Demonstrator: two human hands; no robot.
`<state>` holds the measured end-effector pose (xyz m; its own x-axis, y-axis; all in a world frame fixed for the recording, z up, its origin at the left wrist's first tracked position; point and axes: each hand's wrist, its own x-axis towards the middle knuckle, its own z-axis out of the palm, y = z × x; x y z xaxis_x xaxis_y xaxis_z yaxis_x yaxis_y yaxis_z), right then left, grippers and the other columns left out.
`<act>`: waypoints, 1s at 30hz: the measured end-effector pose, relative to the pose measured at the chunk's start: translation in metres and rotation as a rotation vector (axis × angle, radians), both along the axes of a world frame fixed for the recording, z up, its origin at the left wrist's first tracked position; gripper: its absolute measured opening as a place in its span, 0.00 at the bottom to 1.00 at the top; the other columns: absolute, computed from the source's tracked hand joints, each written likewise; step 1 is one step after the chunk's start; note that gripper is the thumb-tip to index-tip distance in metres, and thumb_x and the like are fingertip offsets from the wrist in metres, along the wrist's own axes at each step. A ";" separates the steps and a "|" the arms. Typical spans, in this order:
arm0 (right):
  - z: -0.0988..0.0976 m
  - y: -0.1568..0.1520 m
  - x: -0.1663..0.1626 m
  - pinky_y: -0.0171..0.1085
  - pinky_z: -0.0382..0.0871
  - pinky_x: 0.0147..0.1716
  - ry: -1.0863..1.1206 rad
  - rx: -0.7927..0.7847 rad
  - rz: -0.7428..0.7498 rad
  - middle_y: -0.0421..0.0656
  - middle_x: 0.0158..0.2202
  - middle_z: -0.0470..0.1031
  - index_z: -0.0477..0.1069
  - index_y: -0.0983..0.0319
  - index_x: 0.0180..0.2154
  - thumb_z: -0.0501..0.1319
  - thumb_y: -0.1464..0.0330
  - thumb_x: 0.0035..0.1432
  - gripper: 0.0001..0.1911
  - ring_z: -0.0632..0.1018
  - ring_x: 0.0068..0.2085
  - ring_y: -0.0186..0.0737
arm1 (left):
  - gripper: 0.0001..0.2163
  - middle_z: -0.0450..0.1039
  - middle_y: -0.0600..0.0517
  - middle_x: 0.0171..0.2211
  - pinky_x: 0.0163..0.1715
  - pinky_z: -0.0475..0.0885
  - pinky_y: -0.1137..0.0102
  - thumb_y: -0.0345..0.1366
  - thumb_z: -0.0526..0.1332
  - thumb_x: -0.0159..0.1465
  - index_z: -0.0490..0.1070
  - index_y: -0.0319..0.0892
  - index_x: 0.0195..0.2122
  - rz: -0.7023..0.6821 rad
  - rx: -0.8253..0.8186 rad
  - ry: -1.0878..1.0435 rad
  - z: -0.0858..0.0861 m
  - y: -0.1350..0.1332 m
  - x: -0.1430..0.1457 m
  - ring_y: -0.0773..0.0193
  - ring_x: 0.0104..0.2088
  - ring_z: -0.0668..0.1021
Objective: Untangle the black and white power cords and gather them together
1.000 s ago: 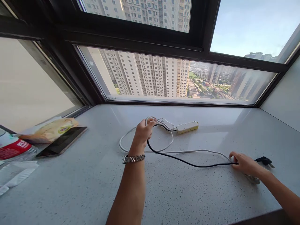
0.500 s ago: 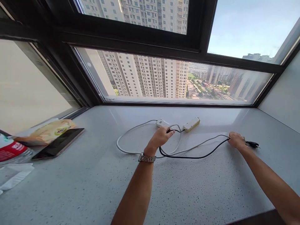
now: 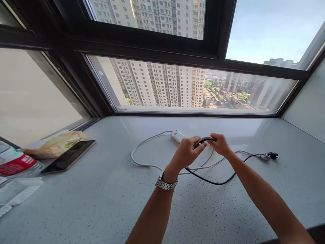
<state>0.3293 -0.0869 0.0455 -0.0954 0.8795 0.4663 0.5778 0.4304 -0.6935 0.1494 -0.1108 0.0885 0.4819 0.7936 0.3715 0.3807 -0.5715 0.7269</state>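
My left hand (image 3: pixel 189 150), with a metal watch at its wrist, is closed on the power cords near the middle of the counter. Close beside it, my right hand (image 3: pixel 219 144) grips the same cords, and a short bend of cable arches between the two. A white power strip (image 3: pixel 177 136) lies behind my left hand, partly covered by it. From it a grey cord (image 3: pixel 142 165) loops out to the left. The black cord (image 3: pixel 220 183) curves below my hands towards the right. Two plugs, one black (image 3: pixel 273 155) and one grey (image 3: pixel 265 157), lie together at the right.
On the left are a dark phone or tablet (image 3: pixel 68 156), a yellowish soft package (image 3: pixel 57 145), a bottle with a red label (image 3: pixel 19 164) and white tissue-like wrapping (image 3: pixel 19 193). Dark-framed windows (image 3: pixel 152 54) border the speckled counter (image 3: pixel 106 196) at the back.
My right hand has left the plug end at the right and come over beside my left hand onto the cords. The second, yellowed power strip is now hidden behind my hands.
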 end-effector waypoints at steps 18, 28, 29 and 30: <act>0.069 0.020 0.134 0.32 0.44 0.20 -0.823 0.649 -0.475 0.39 0.12 0.60 0.57 0.62 0.14 0.52 0.60 0.57 0.23 0.59 0.17 0.30 | 0.13 0.57 0.58 0.16 0.19 0.55 0.76 0.44 0.61 0.55 0.69 0.37 0.25 -0.260 -0.464 -0.081 -0.011 0.019 -0.007 0.73 0.18 0.60; 0.024 0.030 0.144 0.32 0.46 0.20 -0.590 0.459 -0.631 0.40 0.12 0.61 0.58 0.62 0.14 0.53 0.52 0.56 0.27 0.59 0.17 0.31 | 0.17 0.49 0.60 0.20 0.17 0.51 0.75 0.44 0.65 0.53 0.74 0.35 0.38 -0.253 -0.568 -0.271 -0.002 0.022 -0.034 0.75 0.19 0.53; 0.026 0.032 0.149 0.32 0.46 0.20 -0.585 0.463 -0.678 0.40 0.13 0.62 0.58 0.62 0.14 0.53 0.52 0.56 0.26 0.60 0.18 0.31 | 0.18 0.50 0.60 0.20 0.18 0.52 0.75 0.44 0.65 0.54 0.73 0.35 0.38 -0.241 -0.573 -0.263 -0.005 0.023 -0.032 0.75 0.19 0.54; 0.027 0.034 0.155 0.32 0.45 0.20 -0.596 0.470 -0.716 0.40 0.13 0.62 0.59 0.62 0.14 0.53 0.52 0.56 0.26 0.60 0.18 0.31 | 0.18 0.52 0.60 0.19 0.18 0.53 0.75 0.45 0.64 0.54 0.73 0.35 0.39 -0.234 -0.575 -0.249 -0.008 0.025 -0.029 0.75 0.19 0.55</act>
